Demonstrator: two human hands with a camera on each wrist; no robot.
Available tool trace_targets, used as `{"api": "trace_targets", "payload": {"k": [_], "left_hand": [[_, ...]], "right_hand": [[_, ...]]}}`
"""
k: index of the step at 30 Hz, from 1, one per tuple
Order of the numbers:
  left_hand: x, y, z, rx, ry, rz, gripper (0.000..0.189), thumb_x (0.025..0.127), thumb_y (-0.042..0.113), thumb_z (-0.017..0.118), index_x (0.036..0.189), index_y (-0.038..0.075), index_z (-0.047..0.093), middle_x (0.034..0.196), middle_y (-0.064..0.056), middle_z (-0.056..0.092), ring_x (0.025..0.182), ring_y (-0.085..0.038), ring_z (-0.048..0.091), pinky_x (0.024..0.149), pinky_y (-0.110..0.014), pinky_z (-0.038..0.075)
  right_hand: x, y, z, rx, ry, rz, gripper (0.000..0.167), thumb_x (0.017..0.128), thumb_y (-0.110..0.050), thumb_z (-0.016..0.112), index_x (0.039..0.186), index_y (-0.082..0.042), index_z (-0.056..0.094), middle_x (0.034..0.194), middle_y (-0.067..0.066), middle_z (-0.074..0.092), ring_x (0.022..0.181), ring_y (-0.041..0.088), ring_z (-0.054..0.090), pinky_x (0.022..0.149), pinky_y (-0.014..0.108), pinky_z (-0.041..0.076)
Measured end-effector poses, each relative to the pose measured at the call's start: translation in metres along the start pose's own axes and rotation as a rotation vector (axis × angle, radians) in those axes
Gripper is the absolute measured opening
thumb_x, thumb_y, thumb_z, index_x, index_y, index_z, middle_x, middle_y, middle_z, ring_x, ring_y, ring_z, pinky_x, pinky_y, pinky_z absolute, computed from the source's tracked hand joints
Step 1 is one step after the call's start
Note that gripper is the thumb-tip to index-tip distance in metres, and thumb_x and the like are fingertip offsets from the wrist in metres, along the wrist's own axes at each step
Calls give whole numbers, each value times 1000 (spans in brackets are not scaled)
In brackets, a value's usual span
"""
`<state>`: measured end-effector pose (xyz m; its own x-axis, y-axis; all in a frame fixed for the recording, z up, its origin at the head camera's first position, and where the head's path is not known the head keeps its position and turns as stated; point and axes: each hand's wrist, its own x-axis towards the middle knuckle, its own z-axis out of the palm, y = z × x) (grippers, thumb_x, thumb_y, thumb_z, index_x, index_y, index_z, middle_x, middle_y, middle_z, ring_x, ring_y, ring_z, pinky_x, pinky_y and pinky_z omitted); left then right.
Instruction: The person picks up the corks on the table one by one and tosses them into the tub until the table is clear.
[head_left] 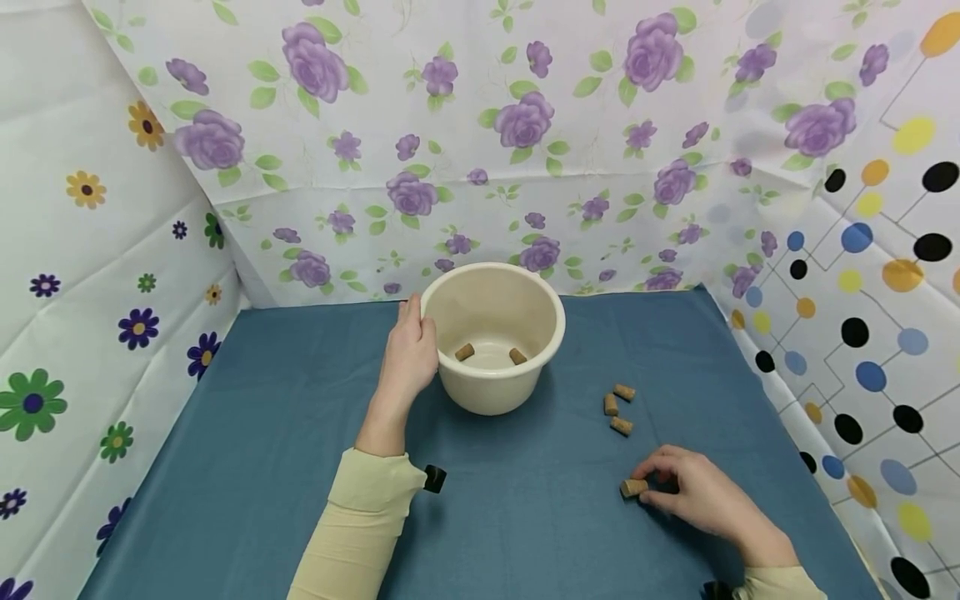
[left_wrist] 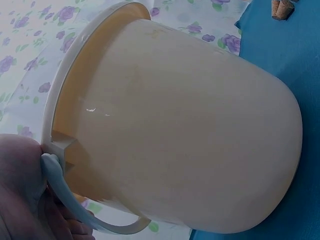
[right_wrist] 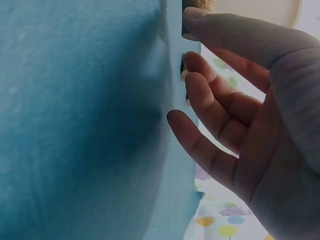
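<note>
A cream plastic bucket (head_left: 491,392) stands near the back of the blue cloth. My left hand (head_left: 408,354) grips it at the left side; in the left wrist view the fingers curl by its side handle (left_wrist: 75,205) just under the rim. Inside the bucket lie two corks, a left one (head_left: 465,352) and a right one (head_left: 517,357). Low on the right, my right hand (head_left: 693,492) pinches another cork (head_left: 634,488) between thumb and fingertips, at the cloth. Its other fingers are loosely bent in the right wrist view.
Three loose corks (head_left: 611,405) lie close together on the blue cloth (head_left: 510,508), between the bucket and my right hand. Behind rises a purple-flowered sheet (head_left: 450,125). Patterned sheets also hang at the left (head_left: 90,275) and right (head_left: 892,333).
</note>
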<state>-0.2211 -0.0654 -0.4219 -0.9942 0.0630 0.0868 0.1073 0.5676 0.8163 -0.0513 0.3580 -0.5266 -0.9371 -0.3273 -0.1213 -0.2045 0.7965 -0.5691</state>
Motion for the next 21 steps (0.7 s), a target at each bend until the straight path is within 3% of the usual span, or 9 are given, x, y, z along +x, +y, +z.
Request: {"api": "trace_targets", "payload": {"k": [21], "left_hand": [[0,0,-1,-13,1,-4,61,116,28,29,171,3,19,177,-17,15,164,-28,6,131,-49,11]], "right_hand": [[19,-21,-10,-25,87,-61,25,93,-24,87,109,-39,76,113,-17,66,93,11,67,77,38,59]]}}
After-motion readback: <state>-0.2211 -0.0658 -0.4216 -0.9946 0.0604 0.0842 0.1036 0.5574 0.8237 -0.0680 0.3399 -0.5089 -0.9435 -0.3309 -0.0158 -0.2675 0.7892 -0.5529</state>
